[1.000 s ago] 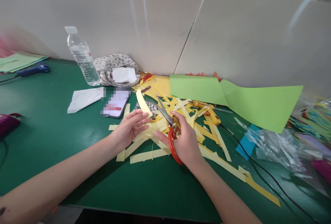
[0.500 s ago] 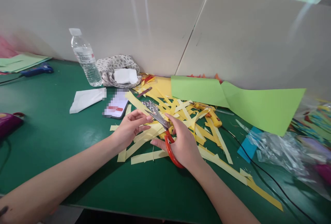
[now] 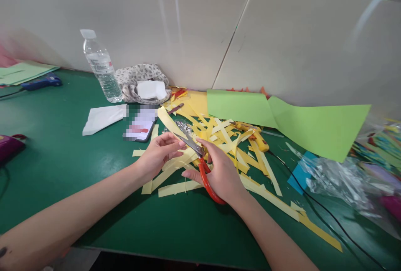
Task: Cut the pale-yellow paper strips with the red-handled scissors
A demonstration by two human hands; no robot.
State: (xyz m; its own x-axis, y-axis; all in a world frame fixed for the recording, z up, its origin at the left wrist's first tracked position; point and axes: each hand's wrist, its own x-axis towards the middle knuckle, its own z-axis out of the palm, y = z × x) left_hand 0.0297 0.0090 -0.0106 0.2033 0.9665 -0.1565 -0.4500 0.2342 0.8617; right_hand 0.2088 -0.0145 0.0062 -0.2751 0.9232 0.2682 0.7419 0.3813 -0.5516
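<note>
My left hand [image 3: 162, 155] pinches a pale yellow paper strip [image 3: 168, 121] between thumb and fingers; its free end points up and away. In my right hand [image 3: 224, 176] is a pair of scissors [image 3: 205, 176] with red handles. Their metal blades are slightly parted, and the tips reach the strip by my left fingertips. Whether the blades bite into the paper I cannot tell. Many loose yellow paper strips [image 3: 180, 188] lie in a tangle beneath and beyond both hands. Small shiny beads [image 3: 184, 126] show behind the blades.
On the green table [image 3: 103, 204] are a phone [image 3: 142, 125], a white tissue [image 3: 103, 118], a water bottle [image 3: 102, 70] and a spotted pouch [image 3: 140, 72]. To the right lie a yellow glue gun [image 3: 259, 140] with a black cord, green sheets [image 3: 316, 129] and clear plastic wrap [image 3: 341, 183].
The strip in my left hand has swung a little, its free end shifting right. The scissors and both hands stay nearly in place; the view has shifted slightly.
</note>
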